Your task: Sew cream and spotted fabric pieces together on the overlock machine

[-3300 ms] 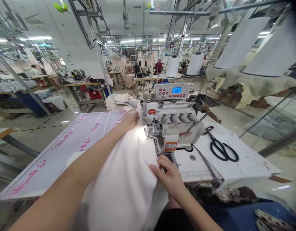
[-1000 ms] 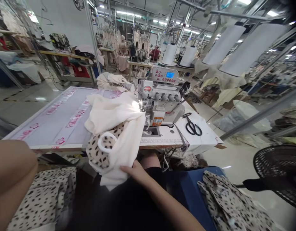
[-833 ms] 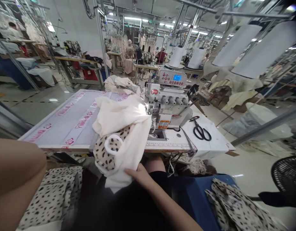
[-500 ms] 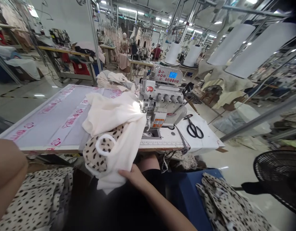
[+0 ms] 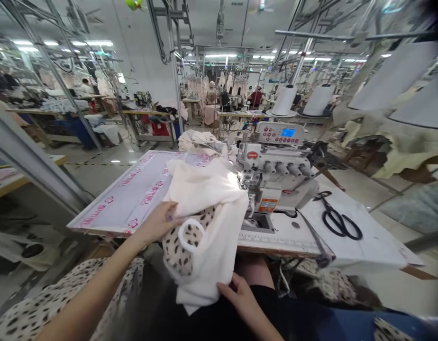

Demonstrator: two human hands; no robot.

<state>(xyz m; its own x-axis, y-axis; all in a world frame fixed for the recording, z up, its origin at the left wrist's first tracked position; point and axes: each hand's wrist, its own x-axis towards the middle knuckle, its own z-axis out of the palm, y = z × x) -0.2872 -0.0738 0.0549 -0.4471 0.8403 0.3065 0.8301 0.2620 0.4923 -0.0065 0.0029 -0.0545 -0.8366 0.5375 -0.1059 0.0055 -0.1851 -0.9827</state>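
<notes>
A cream fleece garment (image 5: 208, 199) with a leopard-print part (image 5: 185, 241) hangs over the front edge of the sewing table (image 5: 133, 194), beside the white overlock machine (image 5: 272, 180). My left hand (image 5: 158, 222) rests against the garment's left side at the table edge, fingers curled on the fabric. Lower down, my right hand (image 5: 240, 298) pinches the garment's hanging bottom edge above my lap.
Black scissors (image 5: 336, 220) lie on the table right of the machine. A heap of cream fabric (image 5: 201, 141) sits behind the table. Leopard-print cloth (image 5: 37, 312) lies at lower left. Other workstations, hanging garments and people stand farther back.
My left arm has come forward from the lower left and its hand now touches the garment. The view has swung up and left; my right hand keeps the bottom edge.
</notes>
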